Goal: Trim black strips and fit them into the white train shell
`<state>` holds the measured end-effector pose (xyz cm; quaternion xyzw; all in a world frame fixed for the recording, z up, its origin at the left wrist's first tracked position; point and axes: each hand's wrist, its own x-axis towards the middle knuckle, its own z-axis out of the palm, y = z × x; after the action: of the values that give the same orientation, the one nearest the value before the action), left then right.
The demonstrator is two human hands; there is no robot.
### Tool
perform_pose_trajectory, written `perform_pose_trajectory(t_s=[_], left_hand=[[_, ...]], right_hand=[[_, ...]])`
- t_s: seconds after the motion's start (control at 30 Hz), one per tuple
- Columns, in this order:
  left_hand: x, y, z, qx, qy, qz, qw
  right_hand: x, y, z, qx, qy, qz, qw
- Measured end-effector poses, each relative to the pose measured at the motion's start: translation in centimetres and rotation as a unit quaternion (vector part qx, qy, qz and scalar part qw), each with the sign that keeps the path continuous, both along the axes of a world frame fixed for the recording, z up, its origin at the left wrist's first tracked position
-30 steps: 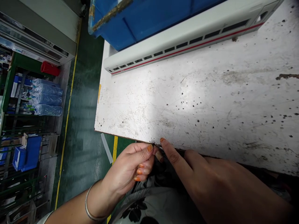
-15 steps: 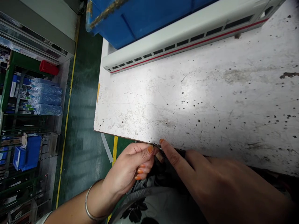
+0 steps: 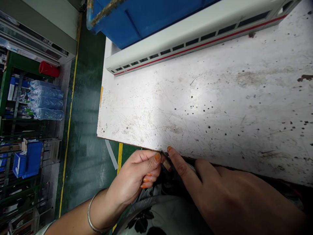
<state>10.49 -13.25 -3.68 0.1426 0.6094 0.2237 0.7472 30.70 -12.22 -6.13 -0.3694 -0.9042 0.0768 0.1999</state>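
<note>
a small dark piece [image 3: 164,153], mostly hidden, sits at the worktop [image 3: 151,104] edge, seemingly pinched in the closed fingers of the left hand [image 3: 137,173]. the right hand [image 3: 215,186] extends its index beside it; i cannot tell its grip. likely close fingertip work, calling next for steady pressure.
</note>
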Motion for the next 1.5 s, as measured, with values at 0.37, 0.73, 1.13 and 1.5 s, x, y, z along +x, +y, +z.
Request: perform_pose_trajectory(t_s=[0.37,0.73,1.13,1.5], left_hand=[[-0.03,-0.15,-0.10,0.017,0.020,-0.021,0.999],[0.07,0.02,-0.13,0.013,0.021,-0.019,1.000],[0.10,0.11,0.10,0.016,0.020,-0.020,0.999],[0.10,0.06,0.00,0.022,0.029,-0.025,0.999]], right_hand=[[0.02,0.15,0.27,-0.010,0.006,-0.008,1.000],[0.03,0.50,0.43,-0.010,-0.012,0.000,1.000],[0.36,0.06,0.44,-0.007,-0.036,0.030,0.999],[0.33,0.17,0.18,-0.014,0.010,0.008,1.000]])
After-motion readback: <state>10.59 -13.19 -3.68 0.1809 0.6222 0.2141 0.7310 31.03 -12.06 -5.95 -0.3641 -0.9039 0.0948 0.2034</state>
